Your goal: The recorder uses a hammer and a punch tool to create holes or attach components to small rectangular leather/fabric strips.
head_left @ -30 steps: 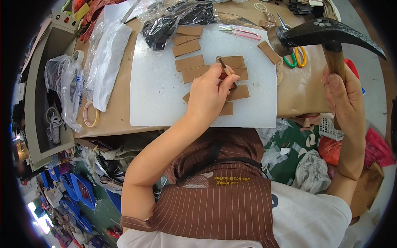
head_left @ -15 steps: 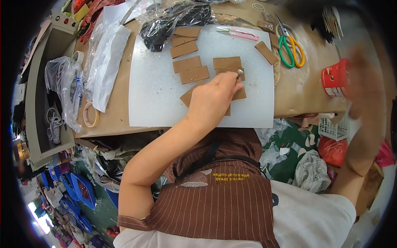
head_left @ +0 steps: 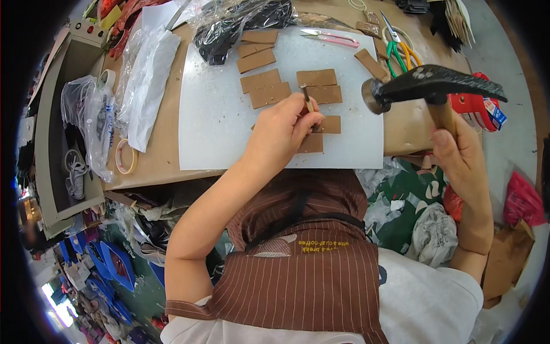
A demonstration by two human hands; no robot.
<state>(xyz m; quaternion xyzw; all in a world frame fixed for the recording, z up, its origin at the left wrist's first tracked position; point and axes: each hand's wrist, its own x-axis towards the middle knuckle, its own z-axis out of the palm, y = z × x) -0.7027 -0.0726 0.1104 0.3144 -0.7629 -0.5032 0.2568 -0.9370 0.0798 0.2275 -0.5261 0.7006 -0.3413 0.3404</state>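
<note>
My left hand (head_left: 278, 129) is closed round a slim metal punch (head_left: 307, 98), held nearly upright over small brown leather-like pieces on a white board (head_left: 203, 135). The fingers hide the punch's lower part, so I cannot tell whether it touches a piece. Just beyond the hand lie two brown pieces (head_left: 317, 78); others (head_left: 311, 144) show partly from under it. On its left are several more (head_left: 269, 95), some bearing tiny metal-coloured dots. My right hand (head_left: 467, 157) grips the wooden handle of a hammer (head_left: 429, 86), its black head raised to the right of the punch.
Pink-handled thread snips (head_left: 331, 39) lie at the board's far edge. Scissors with green and orange handles (head_left: 395, 57) and a red tub (head_left: 475, 112) are partly behind the hammer. A tape roll (head_left: 126, 157) and clear plastic wrap (head_left: 89, 109) lie at left.
The hammer, blurred at the upper right before, has come down and nearer the board with my right hand. My left hand has shifted slightly left and nearer me, tilting the punch into clearer view.
</note>
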